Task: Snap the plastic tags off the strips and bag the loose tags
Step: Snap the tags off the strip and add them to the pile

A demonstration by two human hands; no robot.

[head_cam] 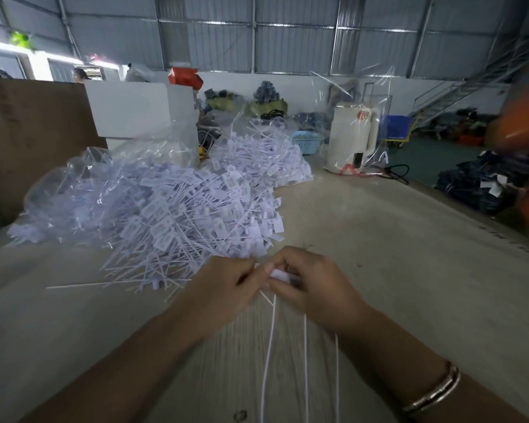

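My left hand [226, 285] and my right hand [310, 285] meet at the middle of the wooden table [394, 270]. Both pinch a small strip of white plastic tags [280, 274] between their fingertips. Thin white tails [271, 346] hang from the tags toward me. A big loose heap of white tags [177, 218] lies just beyond my hands. It spills out of a clear plastic bag [83, 181] at the left. A second bag of tags [266, 157] sits farther back.
A brown cardboard sheet [28, 138] stands at the left, with a white box [135, 111] behind the heaps. A white kettle-like appliance [351, 138] and a blue basket [306, 142] stand at the table's far end. Dark clothing piles [483, 184] lie on the floor at the right.
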